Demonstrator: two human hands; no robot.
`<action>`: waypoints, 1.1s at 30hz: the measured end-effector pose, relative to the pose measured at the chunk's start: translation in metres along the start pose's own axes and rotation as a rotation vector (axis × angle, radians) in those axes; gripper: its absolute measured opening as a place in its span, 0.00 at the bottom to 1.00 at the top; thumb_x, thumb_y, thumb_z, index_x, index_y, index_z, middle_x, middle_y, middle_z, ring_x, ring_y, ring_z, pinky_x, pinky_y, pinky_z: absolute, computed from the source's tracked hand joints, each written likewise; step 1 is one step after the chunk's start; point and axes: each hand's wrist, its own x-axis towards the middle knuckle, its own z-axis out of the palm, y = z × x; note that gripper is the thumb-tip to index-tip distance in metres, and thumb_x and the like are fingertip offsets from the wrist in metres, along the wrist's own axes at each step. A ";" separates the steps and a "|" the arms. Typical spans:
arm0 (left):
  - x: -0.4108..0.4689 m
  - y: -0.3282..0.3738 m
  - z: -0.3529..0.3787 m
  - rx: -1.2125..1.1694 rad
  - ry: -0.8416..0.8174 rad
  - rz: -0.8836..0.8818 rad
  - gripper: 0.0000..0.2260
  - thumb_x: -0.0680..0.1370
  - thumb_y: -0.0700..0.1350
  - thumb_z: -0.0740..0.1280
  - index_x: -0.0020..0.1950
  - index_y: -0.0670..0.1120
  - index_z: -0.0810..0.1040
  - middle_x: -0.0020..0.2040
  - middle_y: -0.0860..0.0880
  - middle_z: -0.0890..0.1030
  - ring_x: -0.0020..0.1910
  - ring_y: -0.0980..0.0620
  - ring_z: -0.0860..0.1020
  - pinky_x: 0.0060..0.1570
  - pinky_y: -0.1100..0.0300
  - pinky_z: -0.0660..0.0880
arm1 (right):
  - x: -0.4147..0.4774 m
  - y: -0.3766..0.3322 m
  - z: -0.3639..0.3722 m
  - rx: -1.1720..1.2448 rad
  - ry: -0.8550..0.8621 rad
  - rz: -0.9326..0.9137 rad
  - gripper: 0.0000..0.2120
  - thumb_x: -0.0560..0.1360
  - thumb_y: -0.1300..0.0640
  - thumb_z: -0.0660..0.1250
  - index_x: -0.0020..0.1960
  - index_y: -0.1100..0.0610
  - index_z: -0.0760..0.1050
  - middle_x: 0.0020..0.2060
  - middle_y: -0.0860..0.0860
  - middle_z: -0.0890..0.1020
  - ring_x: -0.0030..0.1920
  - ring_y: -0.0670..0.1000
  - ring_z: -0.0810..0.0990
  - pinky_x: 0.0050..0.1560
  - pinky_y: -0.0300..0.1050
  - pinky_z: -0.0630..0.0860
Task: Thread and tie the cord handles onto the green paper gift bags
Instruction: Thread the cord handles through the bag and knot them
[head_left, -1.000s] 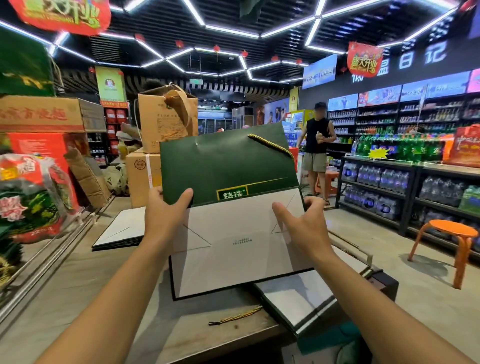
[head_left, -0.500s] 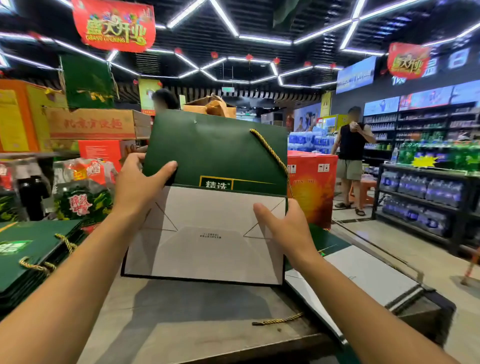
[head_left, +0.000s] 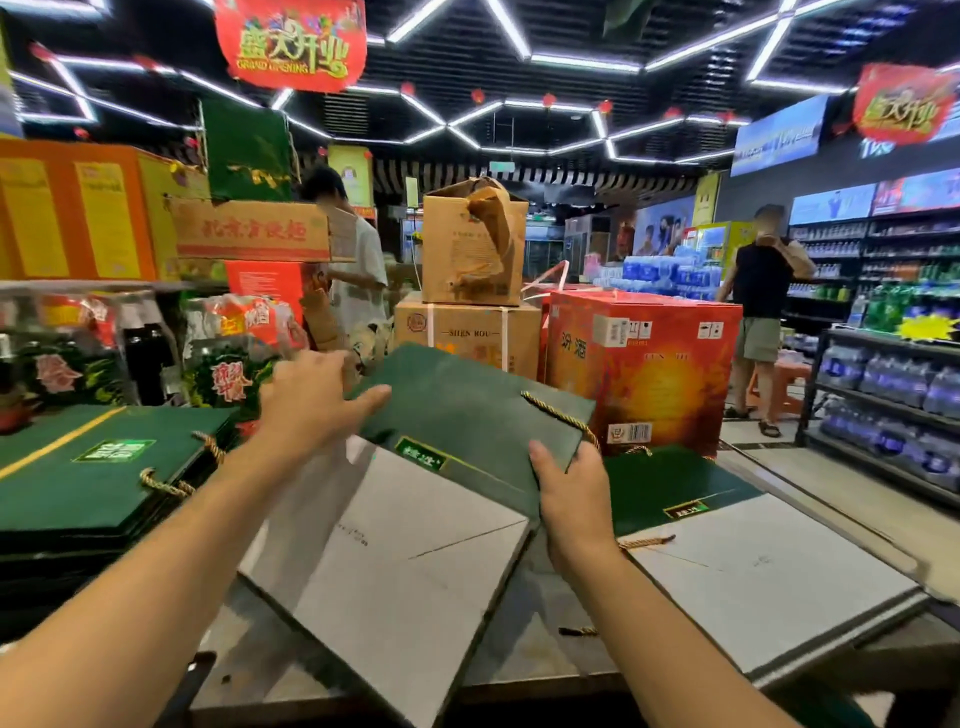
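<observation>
I hold a flat green gift bag (head_left: 467, 415) tilted over the table, its white folded bottom (head_left: 395, 561) toward me. A gold cord handle (head_left: 558, 413) hangs at its right edge. My left hand (head_left: 311, 400) grips the bag's upper left edge, thumb on the front. My right hand (head_left: 569, 493) pinches the right edge, thumb on the green face. A stack of green bags with gold cords (head_left: 98, 478) lies at the left. More flat bags (head_left: 727, 540) lie at the right, with a loose cord (head_left: 644, 543) on them.
Cardboard cartons (head_left: 467, 322) and a red box (head_left: 644, 364) stand behind the table (head_left: 519, 660). Packaged goods (head_left: 228, 358) fill the left. Two people stand further back, one at the left (head_left: 353, 270), one at the right (head_left: 763, 301) by drink shelves (head_left: 893, 389).
The bag has dropped from upright to a tilted, lower position and turned leftward. My view has swung left, bringing the stack of green bags into sight.
</observation>
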 end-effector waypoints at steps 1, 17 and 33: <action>-0.008 0.010 0.006 -0.001 -0.044 0.059 0.35 0.72 0.75 0.59 0.66 0.50 0.75 0.60 0.44 0.78 0.60 0.41 0.76 0.58 0.46 0.76 | -0.005 0.007 0.005 -0.020 0.025 0.009 0.09 0.79 0.57 0.71 0.57 0.56 0.75 0.51 0.51 0.83 0.54 0.54 0.83 0.53 0.48 0.80; -0.116 0.045 0.097 0.044 -0.385 0.619 0.29 0.83 0.56 0.60 0.82 0.56 0.55 0.82 0.50 0.55 0.80 0.49 0.54 0.78 0.52 0.52 | -0.024 0.061 0.005 0.359 -0.104 0.431 0.13 0.81 0.59 0.68 0.64 0.62 0.74 0.55 0.62 0.85 0.53 0.61 0.86 0.50 0.63 0.84; -0.128 -0.031 0.085 0.146 -0.291 0.811 0.25 0.78 0.53 0.58 0.76 0.61 0.69 0.71 0.58 0.75 0.66 0.54 0.76 0.65 0.56 0.73 | 0.005 0.040 -0.029 0.325 0.005 0.471 0.13 0.86 0.52 0.59 0.58 0.59 0.79 0.55 0.59 0.84 0.49 0.53 0.81 0.52 0.50 0.79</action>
